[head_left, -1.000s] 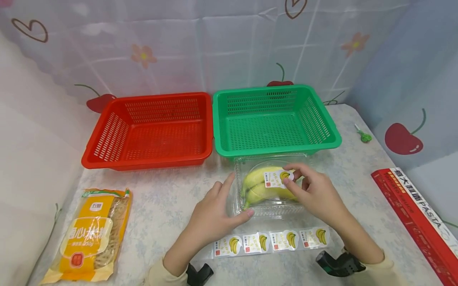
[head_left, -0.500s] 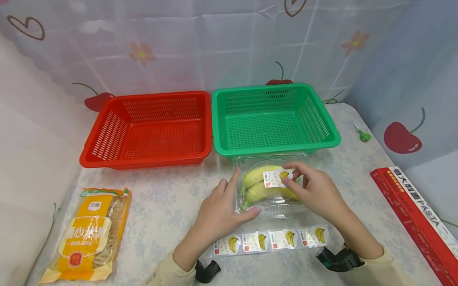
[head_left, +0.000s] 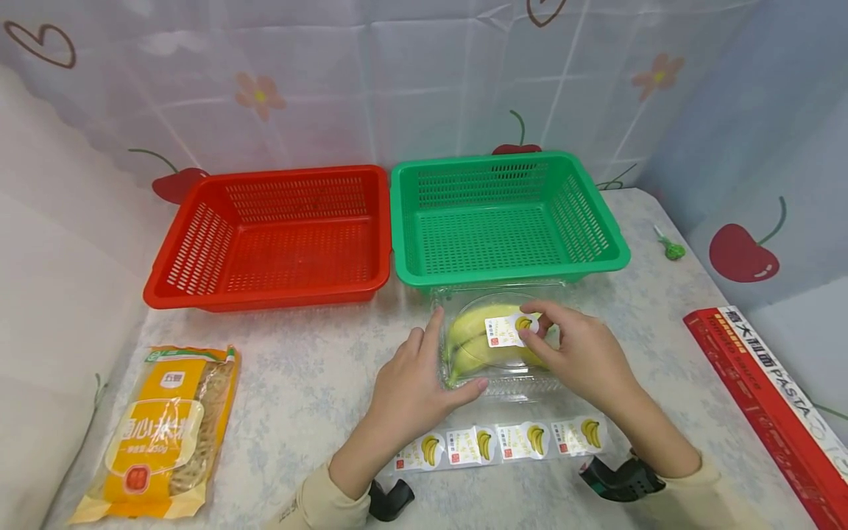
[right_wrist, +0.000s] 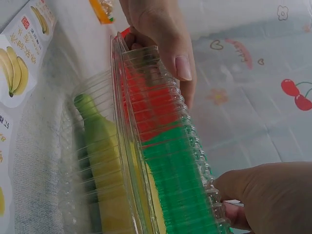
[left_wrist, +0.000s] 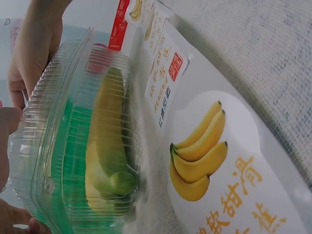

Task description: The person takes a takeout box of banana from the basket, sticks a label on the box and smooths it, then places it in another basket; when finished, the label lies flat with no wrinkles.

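Note:
Bananas [head_left: 467,357] lie inside a closed clear plastic clamshell box [head_left: 457,298], seen side-on in both wrist views. A white banana sticker [head_left: 501,331] lies over the middle of the lid. With thumb and fingertips, my right hand [head_left: 589,357] pinches its right end. My left hand [head_left: 411,383] rests at the box's left side, index finger stretched along the edge and thumb over the front left corner; the right wrist view shows that thumb [right_wrist: 183,66] against the lid. In front of the box runs a strip of several more banana stickers [head_left: 472,446].
Behind the box stand a red basket [head_left: 298,300] and a green basket [head_left: 510,274], side by side. A yellow noodle bag [head_left: 155,434] lies at left. At right are a red pasta box [head_left: 755,390] and a small green-topped item [head_left: 673,251].
My left hand has shifted slightly right, its thumb farther over the front corner of the box. The right hand keeps its pinch on the sticker, nearly still. The head view has shifted slightly.

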`<state>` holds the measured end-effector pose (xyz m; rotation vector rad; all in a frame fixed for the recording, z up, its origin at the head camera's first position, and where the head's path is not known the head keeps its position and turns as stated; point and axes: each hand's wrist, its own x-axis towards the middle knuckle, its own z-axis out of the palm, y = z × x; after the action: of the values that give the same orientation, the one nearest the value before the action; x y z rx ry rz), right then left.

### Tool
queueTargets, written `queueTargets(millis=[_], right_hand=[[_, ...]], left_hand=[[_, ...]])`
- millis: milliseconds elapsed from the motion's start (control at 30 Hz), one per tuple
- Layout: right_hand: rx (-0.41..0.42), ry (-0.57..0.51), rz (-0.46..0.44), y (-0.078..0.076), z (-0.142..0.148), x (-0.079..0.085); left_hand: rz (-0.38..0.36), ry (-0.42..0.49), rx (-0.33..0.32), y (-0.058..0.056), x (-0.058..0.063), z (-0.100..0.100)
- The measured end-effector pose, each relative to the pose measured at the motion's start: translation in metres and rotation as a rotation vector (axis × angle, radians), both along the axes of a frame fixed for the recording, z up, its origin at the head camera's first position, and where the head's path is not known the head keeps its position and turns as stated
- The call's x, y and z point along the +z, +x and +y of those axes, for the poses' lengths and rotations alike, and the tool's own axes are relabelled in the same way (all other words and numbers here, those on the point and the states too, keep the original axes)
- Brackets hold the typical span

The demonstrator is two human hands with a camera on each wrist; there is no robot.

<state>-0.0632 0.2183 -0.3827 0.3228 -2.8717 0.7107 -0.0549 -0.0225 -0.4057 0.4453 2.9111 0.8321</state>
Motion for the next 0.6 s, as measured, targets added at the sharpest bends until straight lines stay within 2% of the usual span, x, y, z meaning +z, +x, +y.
queueTargets(millis=[600], right_hand=[[-0.018,0.082,0.027,0.0012,-0.0013,-0.0039]], left_hand=[[0.042,0.006,-0.019,-0.0010,0.0009,0.0000]])
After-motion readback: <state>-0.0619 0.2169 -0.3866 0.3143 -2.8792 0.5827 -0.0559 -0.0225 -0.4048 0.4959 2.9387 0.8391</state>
